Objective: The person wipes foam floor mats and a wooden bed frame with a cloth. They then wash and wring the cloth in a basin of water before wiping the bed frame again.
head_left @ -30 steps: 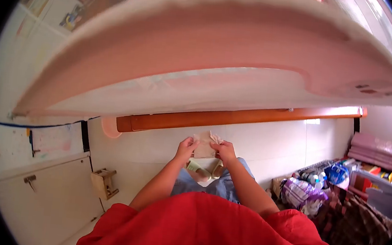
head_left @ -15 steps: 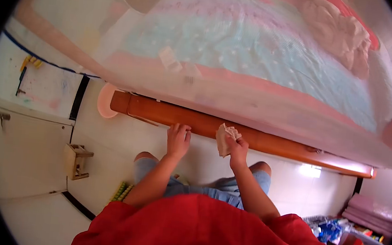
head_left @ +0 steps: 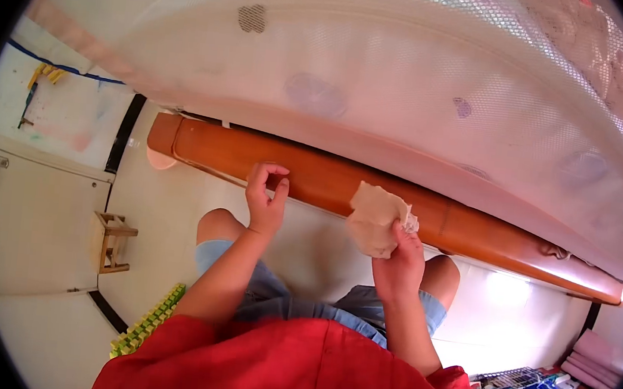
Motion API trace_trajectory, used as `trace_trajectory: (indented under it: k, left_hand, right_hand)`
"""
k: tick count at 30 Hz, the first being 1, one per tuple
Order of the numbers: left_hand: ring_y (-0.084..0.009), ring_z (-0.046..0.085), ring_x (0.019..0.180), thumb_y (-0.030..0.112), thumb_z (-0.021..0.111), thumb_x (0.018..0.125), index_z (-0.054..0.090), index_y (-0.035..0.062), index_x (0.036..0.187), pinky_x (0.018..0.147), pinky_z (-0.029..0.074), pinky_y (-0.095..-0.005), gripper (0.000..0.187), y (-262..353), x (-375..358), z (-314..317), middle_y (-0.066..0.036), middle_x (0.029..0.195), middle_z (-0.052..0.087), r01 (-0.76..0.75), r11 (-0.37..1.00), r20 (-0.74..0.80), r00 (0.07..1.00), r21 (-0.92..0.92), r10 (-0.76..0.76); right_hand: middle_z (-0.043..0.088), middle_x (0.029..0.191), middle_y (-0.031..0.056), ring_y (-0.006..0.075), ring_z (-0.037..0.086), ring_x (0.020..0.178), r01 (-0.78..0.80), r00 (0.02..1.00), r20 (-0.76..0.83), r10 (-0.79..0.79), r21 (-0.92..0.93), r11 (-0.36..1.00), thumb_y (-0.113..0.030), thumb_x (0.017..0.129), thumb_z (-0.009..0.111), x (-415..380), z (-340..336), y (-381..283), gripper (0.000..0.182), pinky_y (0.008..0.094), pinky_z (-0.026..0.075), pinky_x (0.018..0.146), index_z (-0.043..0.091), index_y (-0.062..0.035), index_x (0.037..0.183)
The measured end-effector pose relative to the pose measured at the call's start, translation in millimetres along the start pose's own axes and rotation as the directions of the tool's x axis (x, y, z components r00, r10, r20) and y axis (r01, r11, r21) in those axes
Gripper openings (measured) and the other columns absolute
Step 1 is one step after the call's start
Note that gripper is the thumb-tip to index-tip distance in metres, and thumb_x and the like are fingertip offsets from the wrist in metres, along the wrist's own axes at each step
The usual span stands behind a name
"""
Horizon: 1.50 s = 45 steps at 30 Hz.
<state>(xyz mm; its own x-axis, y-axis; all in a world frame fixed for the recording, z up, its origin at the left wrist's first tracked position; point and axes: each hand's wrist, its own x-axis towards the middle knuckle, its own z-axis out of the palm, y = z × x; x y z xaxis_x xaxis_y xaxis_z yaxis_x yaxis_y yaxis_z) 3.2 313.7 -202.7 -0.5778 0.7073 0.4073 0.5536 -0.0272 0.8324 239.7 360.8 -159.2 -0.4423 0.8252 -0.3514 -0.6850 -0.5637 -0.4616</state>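
Note:
My right hand (head_left: 400,267) grips a beige, folded cloth (head_left: 375,219) by its right side, thumb on top and the rest spreading to the left. In this view the cloth overlaps the brown wooden bed rail (head_left: 307,165). My left hand (head_left: 265,203) holds nothing; its thumb and index finger are apart and curved, right by the front edge of the rail. Pale netting (head_left: 383,74) with grey patches hangs behind the rail over the bed.
A small wooden stool (head_left: 113,244) stands on the floor to the left, near a white cabinet (head_left: 39,221). Part of a pink basin (head_left: 160,159) shows beneath the rail's left end. Green-yellow interlocking pieces (head_left: 148,321) lie front left. Bottles and a wire basket (head_left: 509,381) crowd the lower right.
My right hand has lifted the cloth nearer to me, and more of its face shows. My left thumb and index finger have parted. Netting now fills the view where the bedding showed.

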Motion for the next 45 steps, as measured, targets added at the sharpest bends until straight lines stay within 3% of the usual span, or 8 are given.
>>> trace_trajectory:
  k: [8,10,12,14,24,26,38,45]
  left_hand:
    - [-0.0167,0.055,0.092,0.013,0.054,0.091,0.065,0.0032,0.094,0.083,0.043,-0.0277,0.015,7,3,-16,-0.006,0.099,0.06,0.087,0.977,0.14,0.988,-0.196,-0.06]
    - [-0.0145,0.056,0.094,0.023,0.051,0.096,0.064,0.0015,0.098,0.086,0.043,-0.027,0.025,24,-9,-25,-0.005,0.098,0.063,0.474,0.854,0.372,0.848,-0.214,-0.378]
    - [-0.0125,0.057,0.092,0.031,0.048,0.099,0.064,-0.0011,0.102,0.088,0.043,-0.0269,0.036,38,-21,-26,-0.004,0.097,0.065,0.514,0.828,0.571,0.758,-0.227,-0.314]
    - [-0.0102,0.057,0.089,0.03,0.051,0.098,0.062,-0.0027,0.106,0.087,0.043,-0.0262,0.035,46,-35,-21,-0.003,0.095,0.064,0.86,0.441,0.829,0.431,-0.258,-0.357]
    - [-0.0084,0.058,0.087,0.008,0.059,0.092,0.057,-0.0006,0.107,0.077,0.047,-0.0221,0.018,47,-34,-30,-0.004,0.095,0.064,0.741,0.563,0.71,0.613,-0.367,-0.345]
    - [-0.0092,0.057,0.086,0.0,0.055,0.089,0.06,-0.0016,0.099,0.074,0.045,-0.0201,0.011,56,-30,-36,-0.006,0.099,0.063,0.665,0.607,0.679,0.685,-0.435,-0.264]
    - [-0.0118,0.051,0.08,-0.01,0.042,0.078,0.063,-0.0006,0.073,0.068,0.04,-0.0225,0.023,39,-23,-51,-0.01,0.101,0.06,0.485,0.829,0.725,0.673,-0.28,-0.149]
    - [-0.0157,0.057,0.085,0.001,0.049,0.084,0.064,-0.0009,0.091,0.078,0.047,-0.0257,0.016,46,-25,-46,-0.01,0.103,0.059,0.779,0.589,0.786,0.496,-0.215,-0.369]
  right_hand:
    - [0.058,0.123,0.0117,0.0229,0.058,0.112,-0.113,0.994,-0.023,0.111,-0.111,0.987,-0.012,0.092,0.058,4,-16,30,0.041,0.0367,0.047,0.097,0.045,0.0009,0.129]
    - [0.059,0.122,0.0121,0.023,0.059,0.111,-0.112,0.993,-0.054,0.107,-0.121,0.986,-0.011,0.091,0.058,-5,-12,37,0.041,0.0366,0.048,0.096,0.045,0.0009,0.129]
    - [0.06,0.12,0.012,0.0224,0.06,0.11,-0.108,0.994,-0.042,0.104,-0.113,0.988,-0.009,0.091,0.058,-12,-4,39,0.04,0.0357,0.048,0.095,0.046,0.0008,0.127]
    - [0.061,0.118,0.0115,0.021,0.061,0.108,-0.106,0.993,-0.057,0.099,-0.134,0.985,-0.009,0.091,0.059,-17,1,40,0.039,0.0341,0.049,0.093,0.047,0.0006,0.126]
    - [0.065,0.11,0.0114,0.0168,0.063,0.096,-0.149,0.98,-0.17,0.105,-0.278,0.949,0.008,0.083,0.057,-18,8,44,0.022,0.027,0.049,0.083,0.066,0.0031,0.103]
    - [0.064,0.115,0.0144,0.0199,0.061,0.101,0.157,0.977,0.199,-0.073,-0.453,0.878,0.017,0.072,0.051,-21,8,36,0.034,0.0288,0.049,0.085,0.07,0.0021,0.095]
    - [0.06,0.117,0.0167,0.024,0.055,0.108,0.032,0.914,0.373,0.161,-0.461,0.887,0.001,0.069,0.063,-13,-18,18,0.013,0.033,0.042,0.095,0.066,0.0034,0.082]
    - [0.054,0.112,0.0137,0.0335,0.059,0.093,0.451,0.888,0.441,-0.128,-0.891,0.06,-0.006,0.068,0.075,-28,17,71,0.046,0.0378,0.051,0.077,0.055,-0.0055,0.109]
